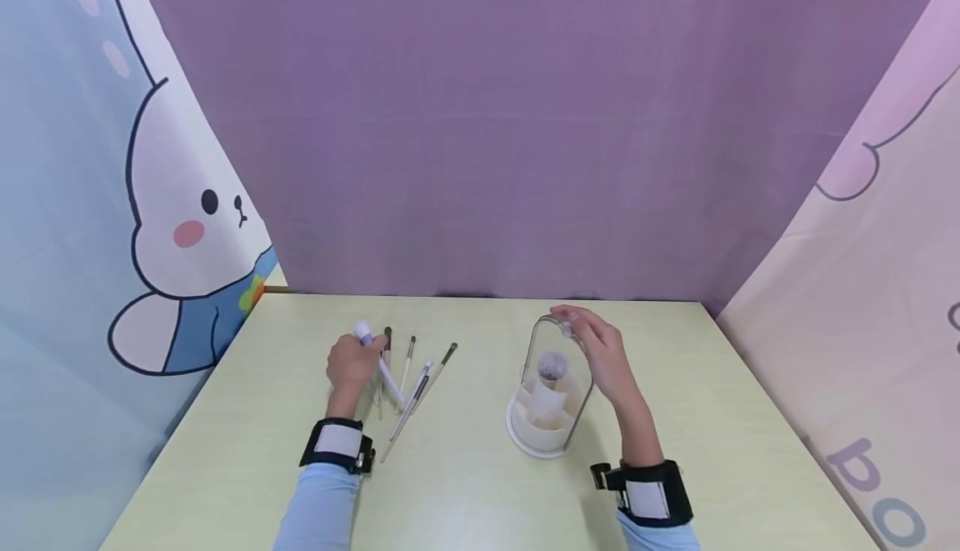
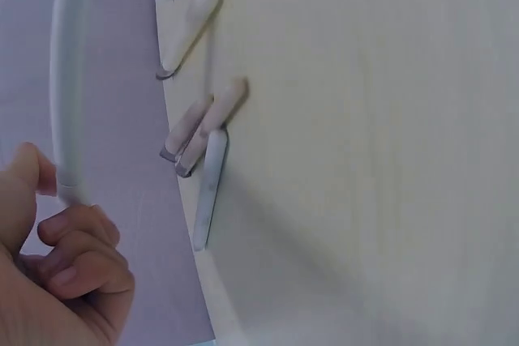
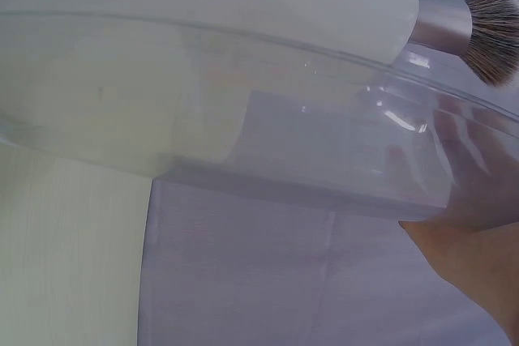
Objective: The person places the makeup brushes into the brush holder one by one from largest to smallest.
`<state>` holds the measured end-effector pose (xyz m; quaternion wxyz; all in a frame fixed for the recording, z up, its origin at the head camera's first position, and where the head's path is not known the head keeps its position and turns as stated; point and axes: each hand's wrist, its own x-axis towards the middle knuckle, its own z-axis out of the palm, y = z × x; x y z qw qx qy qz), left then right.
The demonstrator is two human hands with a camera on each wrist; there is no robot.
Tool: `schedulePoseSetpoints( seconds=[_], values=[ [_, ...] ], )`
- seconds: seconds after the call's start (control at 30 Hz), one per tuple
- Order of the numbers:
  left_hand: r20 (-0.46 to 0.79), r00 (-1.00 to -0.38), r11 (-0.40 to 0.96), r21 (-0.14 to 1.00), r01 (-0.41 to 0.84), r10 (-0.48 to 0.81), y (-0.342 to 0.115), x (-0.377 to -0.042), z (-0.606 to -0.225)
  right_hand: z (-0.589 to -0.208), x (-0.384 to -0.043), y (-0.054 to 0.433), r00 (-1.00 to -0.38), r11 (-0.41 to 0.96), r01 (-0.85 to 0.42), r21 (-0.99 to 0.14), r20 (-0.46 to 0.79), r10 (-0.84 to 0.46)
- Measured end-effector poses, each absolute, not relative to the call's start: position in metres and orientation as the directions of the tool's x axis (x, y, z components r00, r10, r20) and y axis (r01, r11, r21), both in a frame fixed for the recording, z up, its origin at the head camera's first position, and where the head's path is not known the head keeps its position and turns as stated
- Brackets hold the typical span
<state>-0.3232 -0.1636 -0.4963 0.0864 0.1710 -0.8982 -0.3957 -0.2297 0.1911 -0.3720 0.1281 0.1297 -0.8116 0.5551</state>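
Note:
My left hand [image 1: 351, 365] pinches a white-handled makeup brush [image 1: 392, 383]; its pale head pokes out above the fingers, and the handle slants down to the right. In the left wrist view, thumb and fingers grip that brush [image 2: 71, 79] near one end. A round white brush holder [image 1: 534, 436] with inner compartments stands on the table, one thick makeup brush [image 3: 493, 36] upright in it, bristles up. My right hand [image 1: 607, 359] holds the holder's clear arched cover [image 3: 203, 127] at its upper right edge, its fingers partly seen through the plastic.
Several loose makeup brushes [image 1: 442, 361] lie fanned on the pale table [image 1: 465, 484], right of my left hand, some crossing each other. A purple cloth [image 1: 480, 134] hangs behind the table's far edge. Printed cloths [image 1: 67, 284] hang at both sides.

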Motion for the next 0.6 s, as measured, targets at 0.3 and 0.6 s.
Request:
schedulePoseSetpoints(
  seconds=[0.3, 0.6],
  values=[
    [0.113, -0.869, 0.507, 0.845, -0.172, -0.482, -0.153, -0.326, -0.499, -0.372, -0.230, 0.191, -0.932, 0.343, -0.359, -0.868, 0.355, -0.076],
    [0.175, -0.920, 0.512, 0.858, -0.032, -0.351, -0.138, -0.321, -0.492, -0.371, -0.230, 0.191, -0.934, 0.327, -0.355, -0.876, 0.350, -0.076]
  ],
)
